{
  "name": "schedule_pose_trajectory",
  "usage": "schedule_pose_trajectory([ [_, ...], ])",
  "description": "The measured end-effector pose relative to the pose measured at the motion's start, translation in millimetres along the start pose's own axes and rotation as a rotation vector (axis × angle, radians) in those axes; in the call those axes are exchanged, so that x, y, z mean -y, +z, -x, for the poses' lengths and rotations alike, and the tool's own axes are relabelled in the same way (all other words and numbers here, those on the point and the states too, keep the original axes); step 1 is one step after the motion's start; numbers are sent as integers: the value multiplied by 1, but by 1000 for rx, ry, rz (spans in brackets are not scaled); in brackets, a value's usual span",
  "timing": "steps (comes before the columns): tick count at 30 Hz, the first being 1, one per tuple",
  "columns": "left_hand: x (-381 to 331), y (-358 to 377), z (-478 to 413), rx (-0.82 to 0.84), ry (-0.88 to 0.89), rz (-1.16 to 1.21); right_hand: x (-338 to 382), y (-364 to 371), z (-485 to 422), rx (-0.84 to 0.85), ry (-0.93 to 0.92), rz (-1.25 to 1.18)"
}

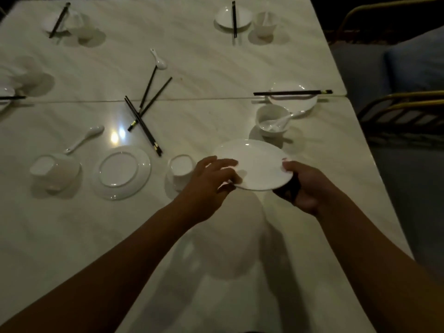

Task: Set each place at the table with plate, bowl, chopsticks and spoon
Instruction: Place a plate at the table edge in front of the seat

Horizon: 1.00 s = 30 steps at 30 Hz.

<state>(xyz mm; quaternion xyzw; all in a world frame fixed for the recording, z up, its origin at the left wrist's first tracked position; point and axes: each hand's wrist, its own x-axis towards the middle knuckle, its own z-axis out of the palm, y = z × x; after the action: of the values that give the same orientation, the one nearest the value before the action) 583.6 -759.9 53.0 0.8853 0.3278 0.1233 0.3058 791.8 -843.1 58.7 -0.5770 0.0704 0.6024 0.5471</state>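
Observation:
Both hands hold a white plate (257, 162) just above the table, face up. My left hand (211, 181) grips its left rim and my right hand (300, 186) grips its right rim from below. Left of it stands an upturned bowl (180, 168), then an upside-down plate (121, 171), then another upturned bowl (54, 169). A white spoon (84, 138) lies behind that bowl. Loose black chopsticks (144, 114) lie crossed near the table's middle, with a second spoon (159, 60) beyond them.
A set place at the right has a plate (293, 102) with chopsticks (292, 93) across it and a bowl (272, 120) holding a spoon. More set places sit at the far right (233, 16), far left (62, 20) and left edge. Chairs (403, 109) stand to the right.

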Motion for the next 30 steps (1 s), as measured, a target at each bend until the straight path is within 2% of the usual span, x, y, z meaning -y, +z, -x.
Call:
schedule_pose_trajectory([
  [3, -9, 24, 39, -100, -107, 51, -33, -35, 22, 13, 33, -51],
  [5, -20, 38, 61, -121, -200, 283, -53, -57, 33, 13, 36, -36],
  [9, -38, 59, 92, -129, -615, 878, -80, -100, 51, 60, 20, 177],
  [12, -48, 61, 105, 16, -912, 1141, -85, -121, 64, 167, 45, 392],
  [14, -53, 65, 116, 146, -988, 1119, -90, -123, 71, 235, 73, 531],
  [17, -59, 75, 133, 202, -924, 1048, -102, -118, 79, 231, 44, 591],
  [20, -59, 82, 139, 66, -890, 1057, -112, -115, 85, 140, 19, 526],
  [25, -62, 95, 135, -216, -991, 1133, -137, -120, 88, 183, 52, 454],
  [30, -49, 107, 131, -163, -994, 986, -153, -115, 65, -6, 4, 478],
])
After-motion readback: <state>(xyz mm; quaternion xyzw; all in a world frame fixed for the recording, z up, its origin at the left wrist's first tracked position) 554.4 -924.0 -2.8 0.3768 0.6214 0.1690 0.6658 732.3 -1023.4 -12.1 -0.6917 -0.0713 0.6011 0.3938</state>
